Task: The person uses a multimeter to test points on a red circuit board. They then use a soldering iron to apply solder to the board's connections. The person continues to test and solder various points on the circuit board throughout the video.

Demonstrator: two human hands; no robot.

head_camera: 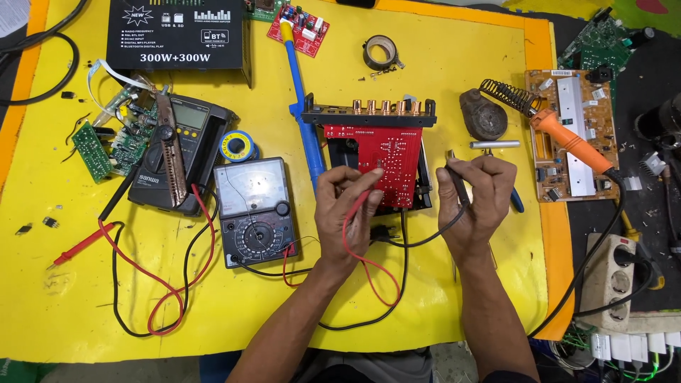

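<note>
Yellow table (440, 64) — red circuit board (379, 159), copper jacks.

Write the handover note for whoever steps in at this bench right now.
Left hand: holds the red probe, tip on the red circuit board.
Right hand: holds the black probe, lifted clear to the board's right.
Both leads run to the analog meter, left of the board.
Done: one probe is placed.
Left: the black probe touches nothing yet.
</note>
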